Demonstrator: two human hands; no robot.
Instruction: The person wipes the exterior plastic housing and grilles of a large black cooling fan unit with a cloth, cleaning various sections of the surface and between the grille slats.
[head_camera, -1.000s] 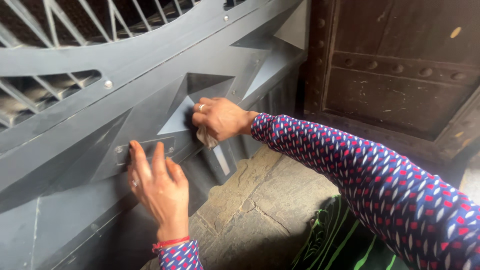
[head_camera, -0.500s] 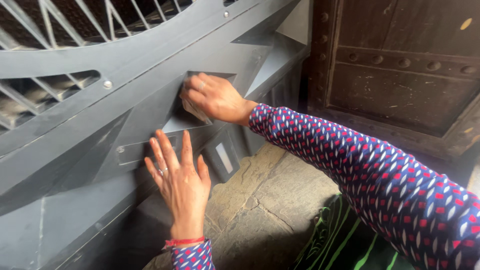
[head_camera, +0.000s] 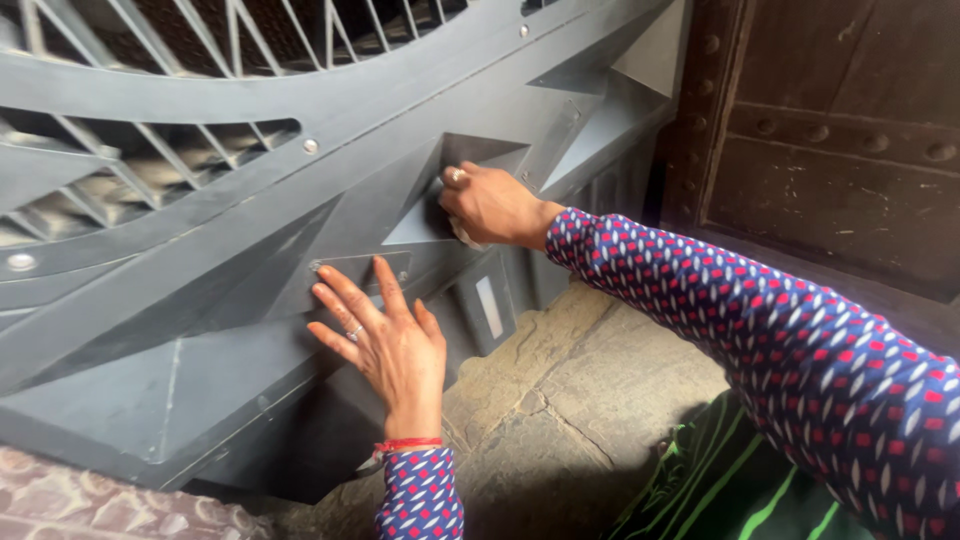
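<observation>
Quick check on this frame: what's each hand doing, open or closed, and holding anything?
Left hand: open, fingers spread flat against the grey gate, holding nothing.
Right hand: closed on a small pale cloth, pressed into the gate's triangular recess.

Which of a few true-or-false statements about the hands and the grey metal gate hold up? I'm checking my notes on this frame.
1. The right hand presses a pale cloth into a triangular recess of the grey metal gate. True.
2. The left hand grips a brush. False: it lies flat and open on the gate.
3. A red thread circles the left wrist. True.
4. The ground is green grass. False: it is stone paving.
</observation>
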